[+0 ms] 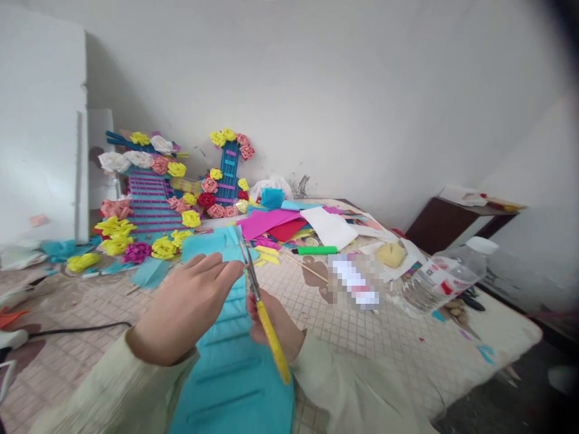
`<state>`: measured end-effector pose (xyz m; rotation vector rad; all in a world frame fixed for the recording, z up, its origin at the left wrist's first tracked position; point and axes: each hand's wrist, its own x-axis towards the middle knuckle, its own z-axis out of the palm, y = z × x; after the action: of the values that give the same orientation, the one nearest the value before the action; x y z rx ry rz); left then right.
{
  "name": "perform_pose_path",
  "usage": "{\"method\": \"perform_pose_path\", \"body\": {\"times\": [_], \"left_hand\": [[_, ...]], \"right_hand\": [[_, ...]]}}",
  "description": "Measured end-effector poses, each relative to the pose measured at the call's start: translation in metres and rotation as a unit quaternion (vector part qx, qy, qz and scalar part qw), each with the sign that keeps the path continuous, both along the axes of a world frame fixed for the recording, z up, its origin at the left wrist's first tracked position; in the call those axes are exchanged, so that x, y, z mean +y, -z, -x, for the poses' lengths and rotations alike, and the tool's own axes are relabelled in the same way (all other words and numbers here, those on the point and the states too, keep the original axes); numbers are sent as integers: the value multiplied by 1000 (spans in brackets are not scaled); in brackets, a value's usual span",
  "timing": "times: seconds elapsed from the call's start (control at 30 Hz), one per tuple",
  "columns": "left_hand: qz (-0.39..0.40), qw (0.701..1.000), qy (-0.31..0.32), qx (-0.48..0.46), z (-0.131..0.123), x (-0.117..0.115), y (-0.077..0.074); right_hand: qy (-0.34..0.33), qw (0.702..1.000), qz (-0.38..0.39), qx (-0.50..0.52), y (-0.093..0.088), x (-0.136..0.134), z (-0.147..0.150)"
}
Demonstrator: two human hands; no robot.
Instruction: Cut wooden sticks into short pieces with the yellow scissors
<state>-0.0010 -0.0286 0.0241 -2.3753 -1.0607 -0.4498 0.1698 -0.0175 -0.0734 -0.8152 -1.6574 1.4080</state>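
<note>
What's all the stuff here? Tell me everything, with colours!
wall: one, whitish, back
board: one, white, far left
flowered frames: at least two, blue, back left
papers: several, mixed colours, back middle
strips: several, yellow, middle
bag: one, white, back
marker: one, green, before the papers
stick: one, tan, below the marker
blurred thing: one, mostly white, right of the stick
lump: one, yellowish, right
bottle: one, clear, right
box: one, brown, far right
cable: one, black, left
scraps: several, mostly blue, both sides
table: one, pale, below
panel: one, turquoise, centre front
tool: one, silver and yellow, centre
sleeves: two, pale green, front
left grip: one, near the tool's tip
right grip: one, at the tool's handle
</note>
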Motion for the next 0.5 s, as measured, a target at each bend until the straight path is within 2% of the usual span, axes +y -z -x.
{"method": "perform_pose_path", "body": {"times": [0.23, 0.4, 0.5], "left_hand": [[-43, 999, 19, 15, 1, -4, -9], [-95, 995, -4, -24, -1, -2, -3], [-84, 996, -8, -14, 0, -1, -1]], "right_hand": [[3, 1000, -18, 10, -10, -6, 2], [24, 999, -22, -15, -11, -4, 2], [22, 999, -20, -25, -9, 0, 0]]}}
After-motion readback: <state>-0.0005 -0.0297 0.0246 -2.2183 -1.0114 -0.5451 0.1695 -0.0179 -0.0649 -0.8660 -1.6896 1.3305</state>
